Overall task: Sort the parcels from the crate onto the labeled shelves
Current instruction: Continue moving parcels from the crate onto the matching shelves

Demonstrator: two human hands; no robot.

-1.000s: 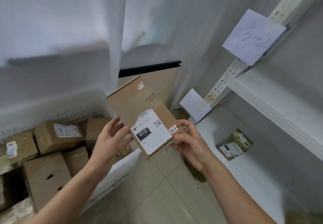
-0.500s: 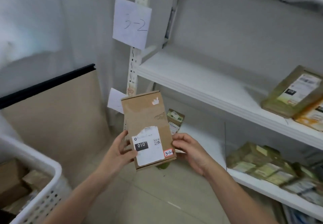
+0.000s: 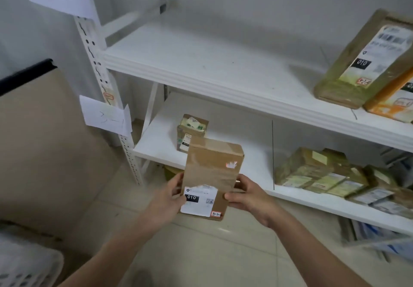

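Cardboard parcel [image 3: 212, 170] upright between left grip [image 3: 166, 199] and right grip [image 3: 250, 197]

Both hands, L hand [image 3: 166, 199] + R hand [image 3: 250, 197], hold parcel [image 3: 212, 175] before lower shelf [image 3: 252, 152]

The parcel [image 3: 212, 175] has travelled away from the crate [image 3: 26, 264] and now hangs before the lower shelf [image 3: 254, 152], seemingly closer.

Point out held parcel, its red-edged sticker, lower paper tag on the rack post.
held parcel [image 3: 212, 170], head view, bare brown front.
red-edged sticker [image 3: 216, 214], head view, its centre.
lower paper tag [image 3: 107, 117], head view, sheet's middle.
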